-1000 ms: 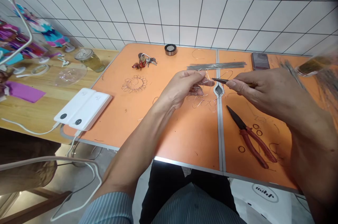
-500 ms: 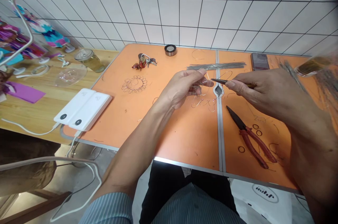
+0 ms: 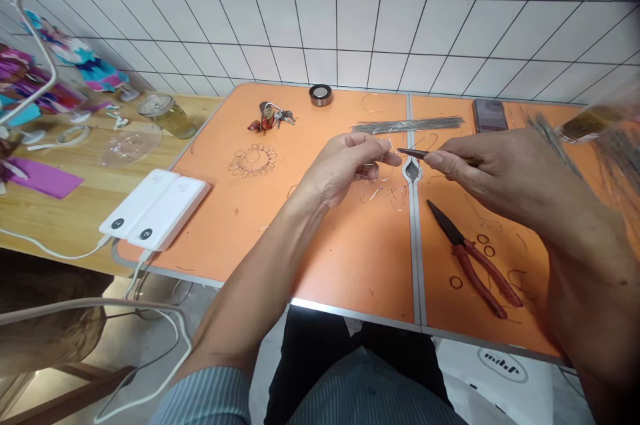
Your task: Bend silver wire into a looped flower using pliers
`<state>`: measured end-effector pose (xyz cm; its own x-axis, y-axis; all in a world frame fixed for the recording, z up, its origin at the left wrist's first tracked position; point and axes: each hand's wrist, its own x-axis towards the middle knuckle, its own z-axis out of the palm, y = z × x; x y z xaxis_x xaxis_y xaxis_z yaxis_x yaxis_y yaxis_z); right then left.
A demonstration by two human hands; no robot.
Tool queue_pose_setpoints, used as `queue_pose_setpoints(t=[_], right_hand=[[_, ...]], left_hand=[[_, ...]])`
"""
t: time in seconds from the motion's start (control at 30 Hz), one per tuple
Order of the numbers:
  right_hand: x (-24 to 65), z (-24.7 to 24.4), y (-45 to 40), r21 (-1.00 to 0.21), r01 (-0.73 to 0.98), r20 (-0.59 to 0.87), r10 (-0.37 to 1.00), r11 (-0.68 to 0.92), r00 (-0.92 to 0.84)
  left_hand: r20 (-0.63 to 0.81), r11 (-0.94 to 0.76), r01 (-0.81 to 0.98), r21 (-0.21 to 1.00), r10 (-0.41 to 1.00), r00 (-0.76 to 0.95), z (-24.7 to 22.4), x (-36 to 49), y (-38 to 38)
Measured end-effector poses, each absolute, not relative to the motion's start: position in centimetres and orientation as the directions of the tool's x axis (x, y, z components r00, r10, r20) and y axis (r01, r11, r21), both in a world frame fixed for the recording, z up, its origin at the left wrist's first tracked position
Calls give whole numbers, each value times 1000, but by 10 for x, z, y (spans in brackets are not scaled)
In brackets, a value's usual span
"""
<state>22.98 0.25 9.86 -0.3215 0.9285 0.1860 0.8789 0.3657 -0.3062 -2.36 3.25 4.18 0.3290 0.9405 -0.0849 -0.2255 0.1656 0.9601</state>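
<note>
1. While raised just above the orange bench [image 3: 350, 258], left hand [image 3: 345, 168] curled, palm turned inward, forearm running up from the striped sleeve; fingers [image 3: 387, 145] pinched together on a thin bent wire piece [image 3: 383, 168] of silvery loops.
2. Right hand [image 3: 493, 168] level with the left, just right of the wire piece, knuckles up; fingers closed around a slim dark tool [image 3: 413, 153], pointed tip aimed at the wire piece and meeting it beside the left thumb.
3. Behind the wire piece, a bundle of straight steel rods [image 3: 407, 125], grey and shiny, lying across the bench seam.
4. Right of and nearer than the wire piece, red-handled pliers [image 3: 473, 258] with long black nose, flat on the bench, small wire rings scattered round them.
5. Left of the wire piece, a flat wire flower [image 3: 253, 160] of looped petals; farther left, two white rounded power banks [image 3: 155, 208] at the bench edge.
</note>
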Motion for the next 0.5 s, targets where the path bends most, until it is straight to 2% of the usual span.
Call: queue_pose_setpoints(t=[0.5], right_hand=[[230, 96, 2, -280, 878, 177, 920, 388, -351]], left_hand=[[-75, 121, -141, 983, 952, 297, 42, -20, 31]])
